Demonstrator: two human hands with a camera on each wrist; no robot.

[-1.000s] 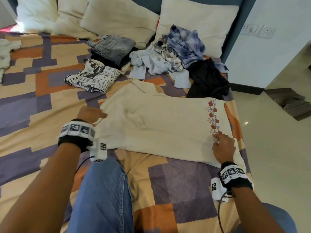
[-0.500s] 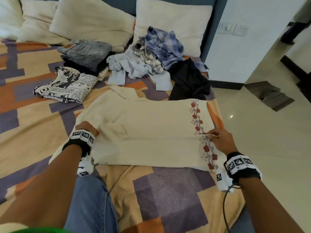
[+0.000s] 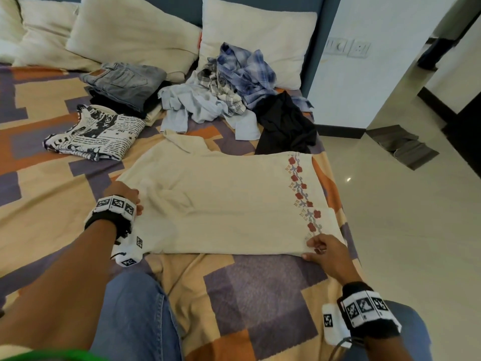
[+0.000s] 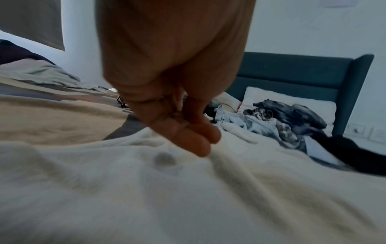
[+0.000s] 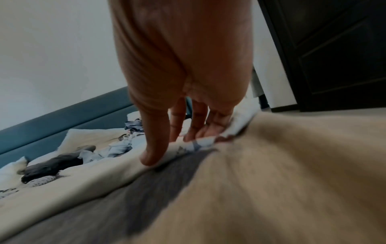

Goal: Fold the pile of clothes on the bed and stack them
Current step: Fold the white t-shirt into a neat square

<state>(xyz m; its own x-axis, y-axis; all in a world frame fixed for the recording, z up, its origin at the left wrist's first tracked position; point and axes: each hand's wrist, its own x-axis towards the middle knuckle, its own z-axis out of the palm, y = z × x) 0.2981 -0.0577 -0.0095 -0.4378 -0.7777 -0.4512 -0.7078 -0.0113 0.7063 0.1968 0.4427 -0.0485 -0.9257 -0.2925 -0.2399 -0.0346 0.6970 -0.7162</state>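
A cream garment (image 3: pixel 221 204) with a red flower border lies spread flat on the bed (image 3: pixel 52 178). My left hand (image 3: pixel 125 194) is at its left edge. In the left wrist view its fingertips (image 4: pixel 200 142) are bunched together and pinch a crease of the cream cloth (image 4: pixel 188 198). My right hand (image 3: pixel 320 250) is at the near right corner of the hem. There its thumb (image 5: pixel 150 158) and straight fingers press down on the cloth edge (image 5: pixel 117 163). Behind lies a loose pile of clothes (image 3: pixel 234 82) with a black garment (image 3: pixel 286 126).
Folded jeans (image 3: pixel 125 82) sit on a dark stack at the back left, with a folded newspaper-print garment (image 3: pixel 99 134) in front. Pillows (image 3: pixel 130 35) line the headboard. The bed's right edge drops to the tiled floor (image 3: pixel 403 230). My knee (image 3: pixel 135 316) rests on the near bedspread.
My right hand has slid along the embroidered hem toward me, down to the near corner. The garment lies flatter. My left hand has stayed at the left edge.
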